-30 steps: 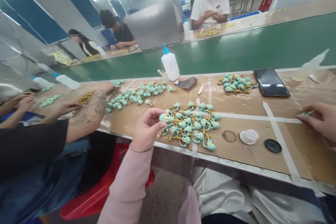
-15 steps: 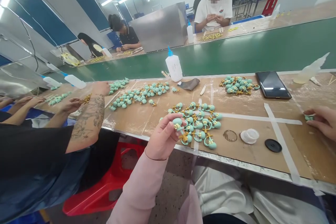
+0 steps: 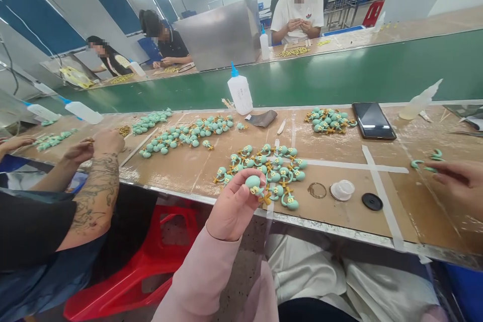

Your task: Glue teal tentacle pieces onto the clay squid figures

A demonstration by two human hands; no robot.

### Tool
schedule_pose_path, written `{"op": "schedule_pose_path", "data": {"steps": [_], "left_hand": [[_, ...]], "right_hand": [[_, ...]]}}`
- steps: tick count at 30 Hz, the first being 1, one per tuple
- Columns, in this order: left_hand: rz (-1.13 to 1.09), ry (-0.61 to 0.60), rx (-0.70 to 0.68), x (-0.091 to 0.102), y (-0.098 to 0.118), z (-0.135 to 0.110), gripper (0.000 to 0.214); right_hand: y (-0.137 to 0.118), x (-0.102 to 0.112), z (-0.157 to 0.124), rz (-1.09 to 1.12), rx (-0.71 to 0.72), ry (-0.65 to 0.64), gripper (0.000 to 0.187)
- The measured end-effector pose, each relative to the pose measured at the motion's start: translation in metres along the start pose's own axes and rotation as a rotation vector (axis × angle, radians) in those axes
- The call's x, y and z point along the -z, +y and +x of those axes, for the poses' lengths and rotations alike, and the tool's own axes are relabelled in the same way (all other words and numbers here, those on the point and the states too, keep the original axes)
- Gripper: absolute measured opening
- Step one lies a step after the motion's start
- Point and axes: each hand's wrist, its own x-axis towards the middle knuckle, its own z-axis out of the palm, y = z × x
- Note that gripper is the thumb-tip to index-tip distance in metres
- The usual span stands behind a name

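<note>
Your left hand (image 3: 234, 211) pinches a teal figure (image 3: 253, 183) at 6 o'clock, well apart from your right hand (image 3: 458, 183) beside curved teal pieces (image 3: 426, 164) at 3 o'clock. A loose pinch could drop the figure off the table (image 3: 339, 224).

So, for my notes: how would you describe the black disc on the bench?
On the brown-covered bench, find the white tape cross right of the pile of teal figures. The black disc lies just below the cross, left of its slanted strip, beside a white round cap. Nothing else nearby is flat, round and black.
</note>
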Motion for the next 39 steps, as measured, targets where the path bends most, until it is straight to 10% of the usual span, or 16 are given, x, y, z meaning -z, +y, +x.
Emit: {"op": "schedule_pose_path", "data": {"steps": [6, 17, 23, 39], "left_hand": [[-0.130, 0.000, 0.080, -0.010, -0.015, -0.001, 0.033], [-0.187, 0.000, 0.158, -0.019, -0.024, -0.005, 0.028], [-0.107, 0.019, 0.298, -0.020, -0.050, -0.011, 0.025], [-0.124, -0.092, 0.403, -0.012, -0.089, -0.020, 0.026]], "right_hand": [[-0.061, 0.025, -0.022, 0.077, -0.141, -0.057, 0.034], [-0.136, 0.038, -0.045, 1.145, -0.383, -0.477, 0.039], [-0.185, 0.031, -0.041, 1.118, -0.340, -0.448, 0.049], [-0.194, 0.019, -0.035, 0.853, -0.213, -0.364, 0.040]]}}
